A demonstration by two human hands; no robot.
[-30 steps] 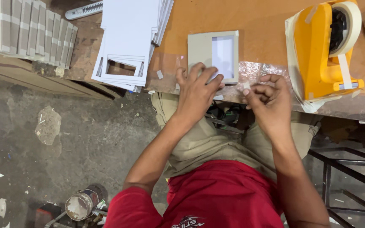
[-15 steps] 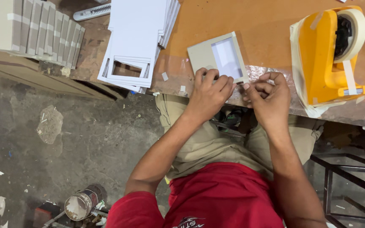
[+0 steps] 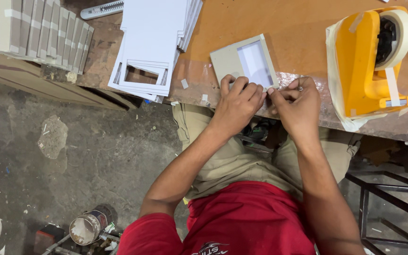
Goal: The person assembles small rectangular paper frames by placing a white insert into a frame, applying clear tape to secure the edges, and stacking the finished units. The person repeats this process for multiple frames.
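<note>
A small grey card frame (image 3: 234,60) with a white window lies on the orange tabletop (image 3: 289,33) near its front edge. My left hand (image 3: 238,102) rests on the frame's near edge, fingers curled over it. My right hand (image 3: 297,102) is right beside it, its fingertips pinched at the frame's near right corner; whether a bit of tape is between them I cannot tell.
A yellow tape dispenser (image 3: 370,61) with a cream tape roll stands at the right. A stack of white cut-out card frames (image 3: 154,45) lies at the left, and a row of grey boards (image 3: 38,30) beyond it. A tin can (image 3: 88,227) sits on the concrete floor.
Both hands have moved forward from the table edge onto the grey frame and come together at its near right corner. The camera view has shifted slightly.
</note>
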